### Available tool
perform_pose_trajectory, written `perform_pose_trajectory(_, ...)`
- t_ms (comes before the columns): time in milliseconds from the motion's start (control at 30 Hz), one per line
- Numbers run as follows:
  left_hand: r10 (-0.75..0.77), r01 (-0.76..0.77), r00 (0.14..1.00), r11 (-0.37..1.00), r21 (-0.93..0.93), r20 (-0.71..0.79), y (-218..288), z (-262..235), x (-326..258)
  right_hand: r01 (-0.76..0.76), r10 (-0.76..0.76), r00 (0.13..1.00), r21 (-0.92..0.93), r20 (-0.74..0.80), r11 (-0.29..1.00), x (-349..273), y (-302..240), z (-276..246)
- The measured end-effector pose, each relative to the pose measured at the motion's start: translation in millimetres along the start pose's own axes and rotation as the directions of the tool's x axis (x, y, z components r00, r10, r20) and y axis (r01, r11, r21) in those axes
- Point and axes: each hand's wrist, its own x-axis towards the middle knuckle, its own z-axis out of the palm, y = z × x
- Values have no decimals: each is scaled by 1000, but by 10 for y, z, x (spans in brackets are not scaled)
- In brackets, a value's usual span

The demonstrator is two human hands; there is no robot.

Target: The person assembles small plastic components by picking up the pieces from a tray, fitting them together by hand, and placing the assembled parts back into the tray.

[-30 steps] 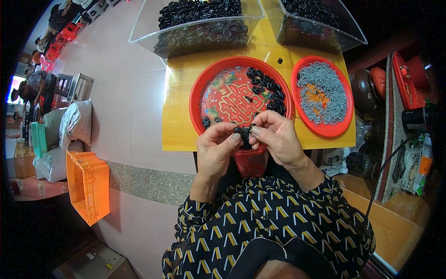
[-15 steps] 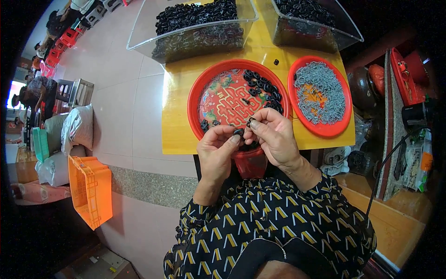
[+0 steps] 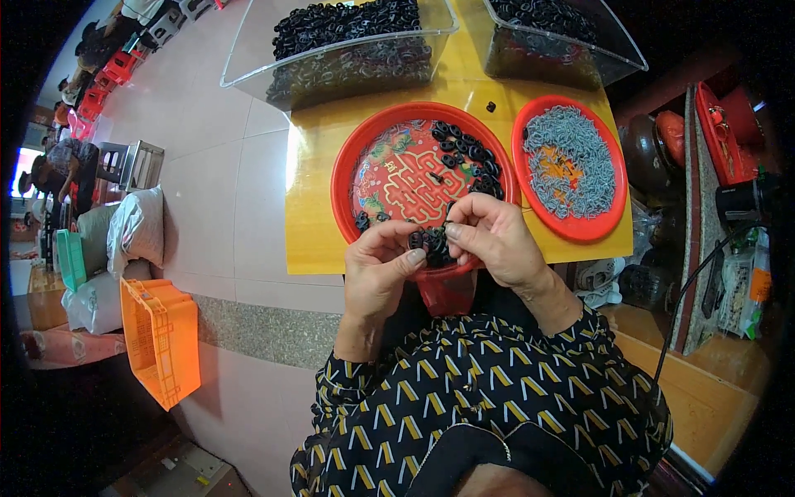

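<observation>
**Working through black rings at a yellow table, with most of the stock untouched**

Sitting across the far edge of the yellow wooden table [image 3: 319,240], two clear plastic bins hold the bulk of the material: the far-left clear bin [image 3: 348,41] is heaped with small black rubber rings, and the far-right clear bin [image 3: 555,37] looks about as full. By that measure, I judge the work is early or mid-way, with a large supply left.

Nearer, the big round red plastic plate with a gold pattern [image 3: 389,174] lies in the middle of the table. A loose pile of black rings [image 3: 468,153] covers only its right and far-right part; a few stray ones lie at its near-left rim, and most of the patterned floor is bare. To its right, touching or nearly touching, the smaller red plate [image 3: 571,224] carries a spread of small grey metal clips [image 3: 567,161], thinner in the centre where the plate shows through.

Over the near rim of the big plate, the left hand [image 3: 377,269] and right hand [image 3: 493,240] meet. Both sets of fingers are pinched together on a short cluster of black rings [image 3: 429,242] held between them, thumbs pressing from the near side. Whether a grey clip is inside that cluster cannot be told.

Below the hands, a small red container [image 3: 447,290] sits at the table's near edge; its contents are hidden.
</observation>
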Motion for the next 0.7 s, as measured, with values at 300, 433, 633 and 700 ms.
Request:
perform_pose_trajectory(300, 6, -7, 999, 999, -46, -40, -8, 55, -12, -68, 68, 998, -112, -6, 991, -51, -57, 100)
perform_pose_trajectory(433, 19, -20, 999, 1000, -11, -45, -6, 52, -22, -62, 64, 998, -176, 1, 982, -57, -34, 70)
perform_pose_trajectory(633, 5, -3, 999, 999, 41, -35, -7, 79, -27, -41, 41, 999, -198, -1, 979, -51, -24, 78)
perform_pose_trajectory(700, 20, -18, 1000, 998, 58, -18, -13, 80, -23, -19, 19, 1000, -218, -4, 976, -45, -13, 75)
